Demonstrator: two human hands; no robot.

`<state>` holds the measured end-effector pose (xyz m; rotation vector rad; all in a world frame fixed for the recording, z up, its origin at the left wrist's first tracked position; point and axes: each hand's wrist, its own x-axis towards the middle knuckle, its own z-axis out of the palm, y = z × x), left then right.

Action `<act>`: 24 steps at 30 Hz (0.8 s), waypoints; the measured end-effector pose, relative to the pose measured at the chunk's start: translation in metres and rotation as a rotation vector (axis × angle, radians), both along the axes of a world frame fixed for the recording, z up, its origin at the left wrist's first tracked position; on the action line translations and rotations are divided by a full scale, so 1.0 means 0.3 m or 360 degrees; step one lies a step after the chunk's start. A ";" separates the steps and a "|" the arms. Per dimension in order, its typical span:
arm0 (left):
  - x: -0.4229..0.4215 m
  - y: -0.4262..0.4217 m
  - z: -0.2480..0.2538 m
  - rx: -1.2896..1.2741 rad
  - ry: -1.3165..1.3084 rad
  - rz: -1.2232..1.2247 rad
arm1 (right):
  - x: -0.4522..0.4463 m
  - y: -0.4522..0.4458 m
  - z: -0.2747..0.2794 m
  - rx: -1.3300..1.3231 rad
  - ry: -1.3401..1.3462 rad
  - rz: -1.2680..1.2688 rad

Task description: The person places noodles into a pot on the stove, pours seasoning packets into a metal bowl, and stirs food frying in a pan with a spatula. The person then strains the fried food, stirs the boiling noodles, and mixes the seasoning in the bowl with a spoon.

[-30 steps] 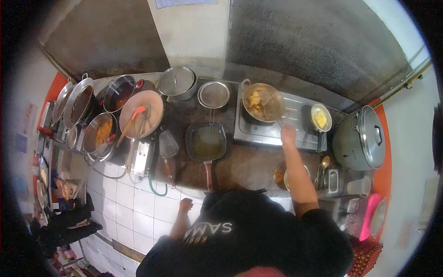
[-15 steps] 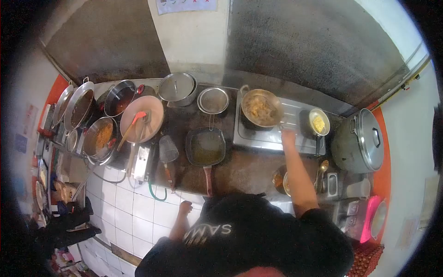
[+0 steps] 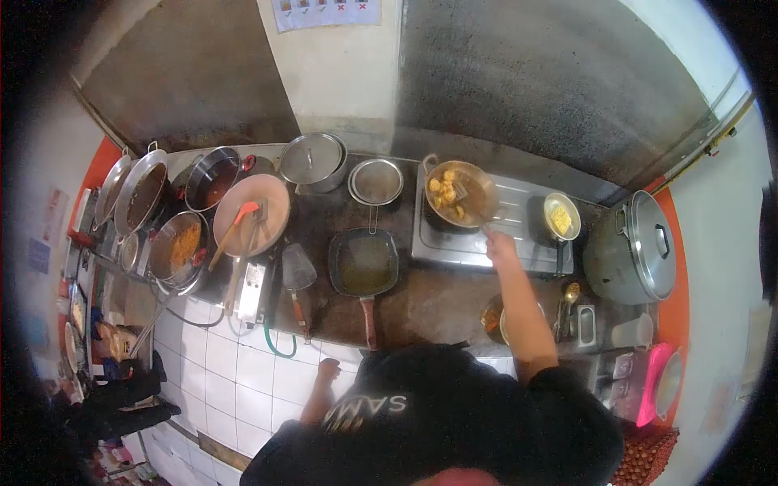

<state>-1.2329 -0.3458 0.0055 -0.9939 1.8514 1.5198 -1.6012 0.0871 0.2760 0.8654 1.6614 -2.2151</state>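
Observation:
My right hand (image 3: pixel 501 248) is wrapped round the handle of a spatula (image 3: pixel 462 191), whose slotted blade sits in a wok (image 3: pixel 489 212). The wok stands on the left side of the steel stove (image 3: pixel 519 192). Golden-brown pieces (image 3: pixel 442 193) lie in brownish oil, bunched to the left of the blade. To the right on the stove, a small pan (image 3: pixel 574 219) holds a yellow food (image 3: pixel 561 217). My left hand (image 3: pixel 328 369) hangs low beside my body above the tiled floor, fingers loosely curled, with nothing visible in it.
Left of the stove are a square pan (image 3: pixel 339 274) with oil, a strainer (image 3: pixel 376 181), a lidded pot (image 3: pixel 311 158) and a pink basin (image 3: pixel 277 190) with utensils. Several food-filled pans line the far left. A large lidded pot (image 3: pixel 608 257) stands right of the stove.
The golden pieces have come clearly into sight at the wok's left side, and the spatula blade now shows. My right hand has shifted slightly down and left. My left hand stays low.

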 end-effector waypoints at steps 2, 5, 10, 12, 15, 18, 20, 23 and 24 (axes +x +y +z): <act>0.004 0.003 -0.015 0.0021 -0.0162 0.0055 | 0.014 0.016 -0.008 0.0017 0.0093 -0.0039; 0.042 -0.008 -0.041 0.0260 -0.0019 0.0231 | 0.041 0.028 0.030 0.0340 0.0193 -0.0017; 0.039 0.009 -0.020 0.0267 -0.0008 0.0194 | 0.033 0.015 0.040 0.1589 0.0766 -0.0015; 0.030 0.001 -0.021 0.0256 0.0097 0.0163 | 0.013 0.008 0.073 0.1931 0.0918 0.0112; -0.017 -0.011 -0.008 0.0602 -0.0057 0.0309 | -0.038 0.008 0.056 0.2010 0.0743 0.0238; -0.075 0.012 0.014 0.0171 -0.0028 0.0215 | -0.064 0.038 0.000 0.2156 0.0724 0.0337; -0.087 0.008 0.025 0.0214 -0.0093 0.0274 | -0.087 0.092 -0.091 0.2151 0.0785 0.0360; -0.055 0.018 0.058 0.0165 -0.0013 0.0227 | -0.065 0.112 -0.086 0.1704 0.0590 0.0384; -0.044 0.020 0.050 0.0064 -0.0085 0.0087 | -0.051 0.111 -0.070 0.1254 0.0341 0.0360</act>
